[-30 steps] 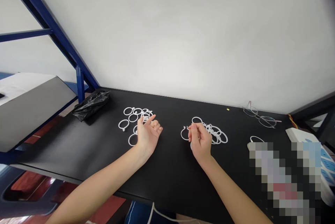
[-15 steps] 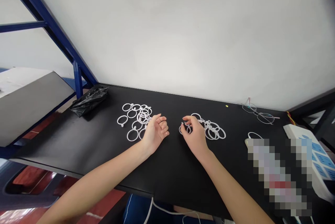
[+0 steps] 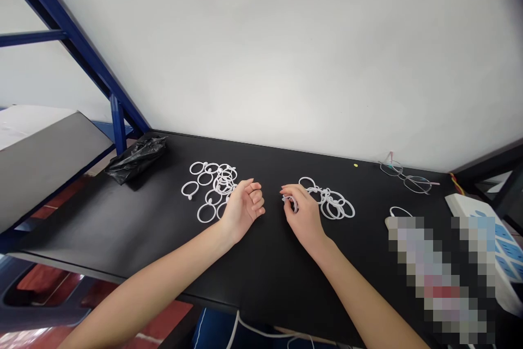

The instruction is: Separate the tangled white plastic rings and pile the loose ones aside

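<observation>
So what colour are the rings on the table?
The rings are white, on a black table; the head view shows them.

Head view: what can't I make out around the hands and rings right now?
- Right hand: its fingers cover most of the ring it pinches.
- Left hand: curled, whether it holds anything is unclear.
- Left ring pile: overlapping, too small to count.
- Lower right table: pixelated.
</observation>
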Action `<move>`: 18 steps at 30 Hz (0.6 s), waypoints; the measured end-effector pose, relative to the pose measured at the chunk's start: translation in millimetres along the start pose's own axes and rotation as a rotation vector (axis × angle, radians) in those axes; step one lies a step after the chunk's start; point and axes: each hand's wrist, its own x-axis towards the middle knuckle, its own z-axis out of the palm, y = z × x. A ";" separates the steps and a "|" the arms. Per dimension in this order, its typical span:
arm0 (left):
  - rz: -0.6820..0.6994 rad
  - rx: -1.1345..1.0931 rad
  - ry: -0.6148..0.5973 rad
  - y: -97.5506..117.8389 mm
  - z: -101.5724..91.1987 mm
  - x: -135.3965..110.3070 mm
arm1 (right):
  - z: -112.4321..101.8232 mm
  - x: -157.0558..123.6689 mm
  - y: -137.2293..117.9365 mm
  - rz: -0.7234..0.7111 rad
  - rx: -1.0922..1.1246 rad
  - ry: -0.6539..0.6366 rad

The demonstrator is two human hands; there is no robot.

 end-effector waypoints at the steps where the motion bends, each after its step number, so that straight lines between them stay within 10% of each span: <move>1: -0.005 0.003 -0.003 -0.3 -0.2 0.3 | -0.3 0.3 -0.6 -0.003 0.008 0.008; 18: 0.126 0.587 -0.105 -10.7 4.5 -6.0 | 0.9 -4.2 -16.7 0.020 0.281 0.298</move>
